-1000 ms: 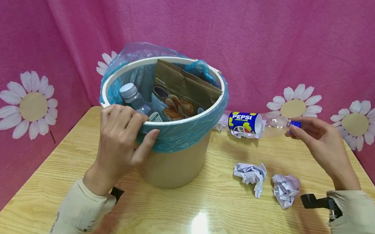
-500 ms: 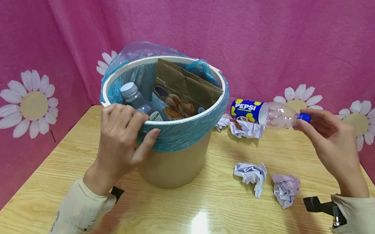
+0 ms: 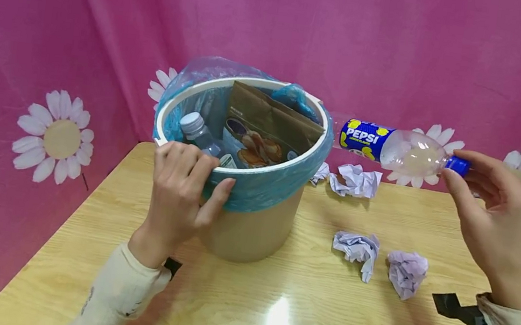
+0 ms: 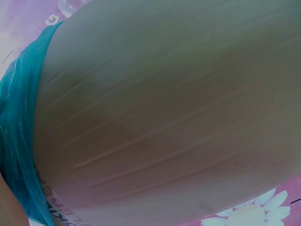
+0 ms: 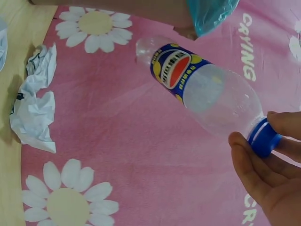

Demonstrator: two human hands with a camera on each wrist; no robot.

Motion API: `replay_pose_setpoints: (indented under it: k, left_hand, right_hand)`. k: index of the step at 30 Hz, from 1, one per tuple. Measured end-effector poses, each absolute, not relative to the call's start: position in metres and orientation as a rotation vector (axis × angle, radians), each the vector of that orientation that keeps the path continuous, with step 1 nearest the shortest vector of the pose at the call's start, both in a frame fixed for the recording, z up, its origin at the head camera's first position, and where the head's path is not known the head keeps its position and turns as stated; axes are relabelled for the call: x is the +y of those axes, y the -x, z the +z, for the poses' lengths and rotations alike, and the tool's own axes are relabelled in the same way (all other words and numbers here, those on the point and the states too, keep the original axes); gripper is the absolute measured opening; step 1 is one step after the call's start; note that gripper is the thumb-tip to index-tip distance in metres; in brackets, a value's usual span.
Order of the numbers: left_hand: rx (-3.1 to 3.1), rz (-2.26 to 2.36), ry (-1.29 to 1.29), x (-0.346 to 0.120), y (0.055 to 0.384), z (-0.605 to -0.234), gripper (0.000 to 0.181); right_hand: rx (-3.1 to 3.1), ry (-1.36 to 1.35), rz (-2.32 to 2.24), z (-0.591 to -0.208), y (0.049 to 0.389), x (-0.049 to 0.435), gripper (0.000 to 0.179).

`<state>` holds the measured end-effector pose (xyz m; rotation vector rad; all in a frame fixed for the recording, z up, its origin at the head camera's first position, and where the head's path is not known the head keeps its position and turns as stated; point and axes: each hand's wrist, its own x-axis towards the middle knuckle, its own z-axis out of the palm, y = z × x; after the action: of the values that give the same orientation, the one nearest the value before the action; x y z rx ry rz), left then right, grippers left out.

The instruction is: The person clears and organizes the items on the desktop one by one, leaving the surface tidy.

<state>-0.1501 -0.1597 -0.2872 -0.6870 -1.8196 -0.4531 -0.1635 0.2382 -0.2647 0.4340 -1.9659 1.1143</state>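
My right hand pinches the blue cap of a clear plastic Pepsi bottle, which is held up nearly level above the table, its base toward the bin. In the right wrist view the bottle slants, with thumb and fingertips on its cap. My left hand grips the near left rim of a beige trash bin lined with a blue bag, fingers over the rim and thumb outside. Inside the bin are a clear bottle with a white cap and a brown food packet.
Two crumpled papers lie right of the bin, a crumpled paper and a crumpled paper ball. Farther back sit a larger crumpled paper and a small one. A pink flowered cloth stands behind the wooden table.
My right hand has lifted the Pepsi bottle from the crumpled paper and brought it up, right and nearer. The left hand keeps its grip on the rim. The head view has shifted slightly.
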Motion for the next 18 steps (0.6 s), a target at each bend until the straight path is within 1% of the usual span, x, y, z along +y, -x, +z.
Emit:
replay_pose_setpoints:
  k: [9, 18]
  left_hand:
    - [-1.805, -0.458, 0.688, -0.158, 0.15, -0.286, 0.04]
    - [-1.797, -0.462, 0.706, -0.156, 0.152, -0.286, 0.041]
  right_hand:
    - [-1.848, -0.457, 1.097, -0.25, 0.153, 0.227, 0.031]
    - [-1.796, -0.368, 1.153, -0.245, 0.14, 0.222, 0.035]
